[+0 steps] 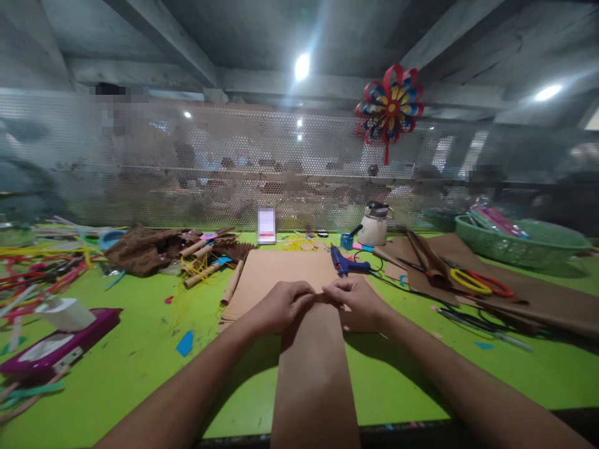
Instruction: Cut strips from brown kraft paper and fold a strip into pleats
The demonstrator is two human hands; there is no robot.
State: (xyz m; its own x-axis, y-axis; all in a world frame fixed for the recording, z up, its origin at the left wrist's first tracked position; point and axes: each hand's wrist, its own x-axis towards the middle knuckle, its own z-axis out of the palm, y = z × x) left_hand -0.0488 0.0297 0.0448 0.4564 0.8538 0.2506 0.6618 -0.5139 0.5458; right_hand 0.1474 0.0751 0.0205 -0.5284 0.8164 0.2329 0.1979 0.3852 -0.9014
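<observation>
A long strip of brown kraft paper [313,374] runs from my hands down past the table's front edge. My left hand [285,304] pinches the strip's far end at its left corner. On the right corner of that same end, my right hand [353,298] is closed with thumb and fingertips together. The far edge between the hands looks narrowly folded, though the fingers partly cover it. Beneath and behind both hands lies a stack of brown paper sheets [281,267]. A blue glue gun [346,262] rests at the stack's back right corner.
On the right lie yellow and red-handled scissors [472,282], dark brown paper [543,305] and a green basket [524,240]. Leftward are a purple power strip [70,349], paper rolls [201,274] and coloured strips [37,274]. A phone [266,226] and a white jug [373,227] stand behind.
</observation>
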